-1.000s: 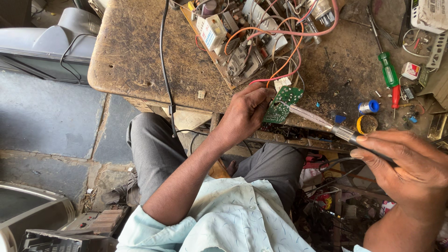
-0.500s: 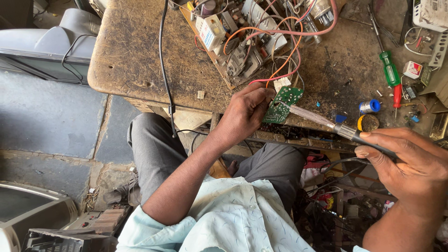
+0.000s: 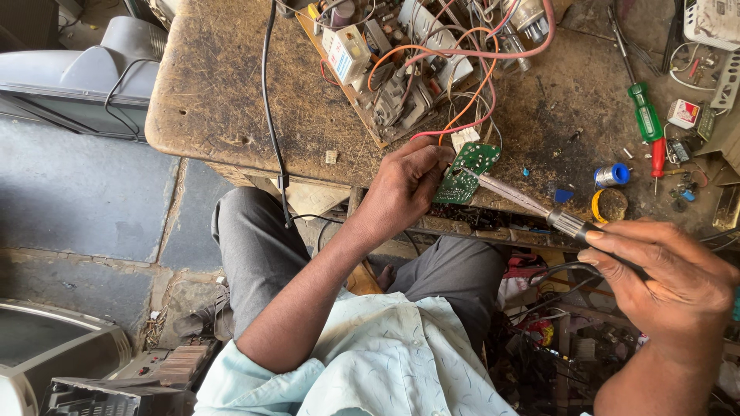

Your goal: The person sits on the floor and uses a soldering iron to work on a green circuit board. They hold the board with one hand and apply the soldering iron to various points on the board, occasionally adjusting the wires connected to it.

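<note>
small board pinched at the bench edge, iron tip laid against it

at the far left, beyond the bench, an old grey set [image 3: 73,73] stood on the floor. the worn wooden bench [image 3: 223,100] filled the top of the view, with a black cable [image 3: 270,123] running down across it and over its front edge.

near the middle, the left hand [image 3: 405,189] reached up from the lap with the forearm angled toward the bench edge. its fingers and thumb were closed on the left side of a small green board [image 3: 466,171], which sat tilted at the front edge of the bench, just below a tangle of orange and pink wires [image 3: 462,77] and a larger chassis. the board looked light, thin and stiff, likely fragile at its soldered parts, so an edge pinch like this one seemed the safe hold, clear of the face.

to the right, an iron [image 3: 524,202] slanted from the board down to the right hand [image 3: 674,285], its tip touching the board's right side. the right hand was wrapped around the handle, wrist low, fingers curled over the top. the shaft would be hot; the handle seemed the only place to hold.

further right on the bench lay a blue spool [image 3: 613,176] and a green screwdriver [image 3: 646,119].
</note>
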